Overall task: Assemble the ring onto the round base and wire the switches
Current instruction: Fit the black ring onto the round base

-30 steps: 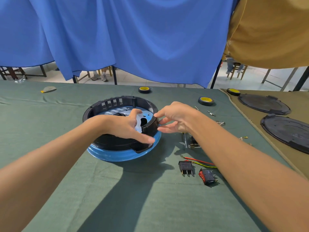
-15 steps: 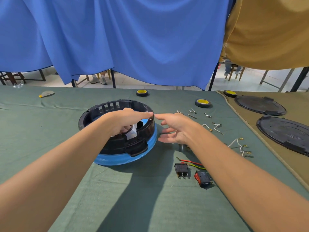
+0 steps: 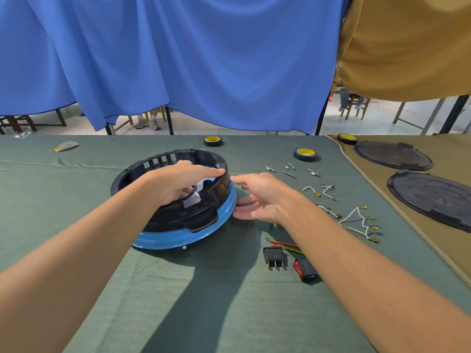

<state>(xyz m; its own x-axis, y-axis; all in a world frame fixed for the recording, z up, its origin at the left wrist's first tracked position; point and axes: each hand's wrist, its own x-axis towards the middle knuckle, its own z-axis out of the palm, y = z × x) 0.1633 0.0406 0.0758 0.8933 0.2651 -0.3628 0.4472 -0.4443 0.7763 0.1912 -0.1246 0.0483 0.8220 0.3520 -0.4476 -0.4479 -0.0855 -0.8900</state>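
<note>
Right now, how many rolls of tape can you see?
3. One roll beyond the black ring, one farther right near the loose pins, one at the tan cloth's far edge. Others may be hidden.

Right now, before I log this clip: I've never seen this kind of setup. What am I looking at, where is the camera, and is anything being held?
There is no machine here. A person works bare-handed, and the single picture comes from a camera worn on the head, looking down at a table under a green cloth. The left hand holds the rim of a black ring, which sits on a round blue base. The right hand is open, fingers straight, beside the base. To the right lie two switches, white wires with metal ends, small metal pins, tape rolls and two black lids.
</note>
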